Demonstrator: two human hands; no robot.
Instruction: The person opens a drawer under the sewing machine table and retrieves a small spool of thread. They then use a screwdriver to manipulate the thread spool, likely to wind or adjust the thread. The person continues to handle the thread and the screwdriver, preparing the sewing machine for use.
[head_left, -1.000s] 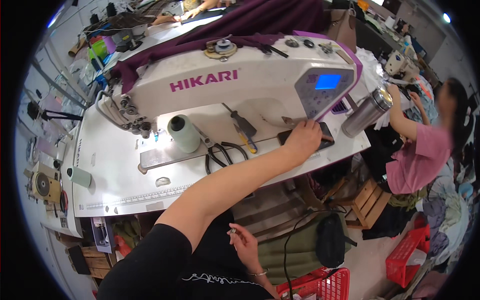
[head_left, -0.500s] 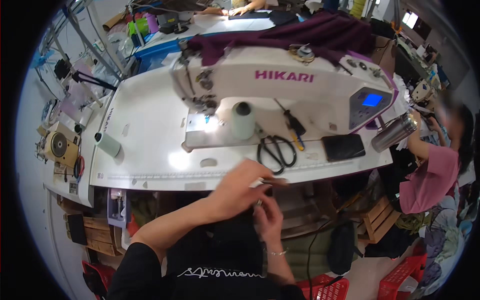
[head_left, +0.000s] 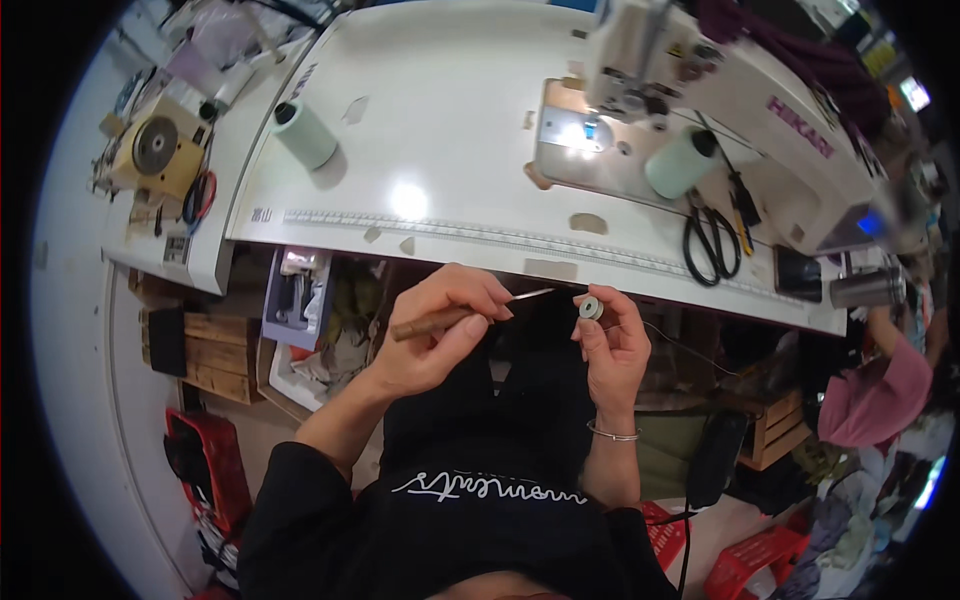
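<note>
My left hand [head_left: 445, 325] is closed around the wooden handle of an awl [head_left: 430, 322]. The awl's thin metal shaft points right, toward my other hand. Between the thumb and fingers of my right hand [head_left: 615, 345] is a small bobbin [head_left: 592, 308], its round face turned up and to the left. A fine thread [head_left: 690, 352] trails to the right from beside that hand. The awl's tip and the bobbin are a short gap apart. Both hands are in front of the near edge of the white sewing table [head_left: 440, 110], above my lap.
A sewing machine [head_left: 770, 120] stands on the table's right side, its lamp lit. Near it are a thread cone [head_left: 682, 162], black scissors [head_left: 712, 245], a screwdriver [head_left: 740, 200] and a steel flask [head_left: 866, 288]. Another cone [head_left: 304, 135] stands left. Below hangs a purple drawer [head_left: 297, 298].
The view has swung left and downward, so the machine appears farther right. My hands, overlapping before, are now apart, with the awl and the bobbin plainly visible.
</note>
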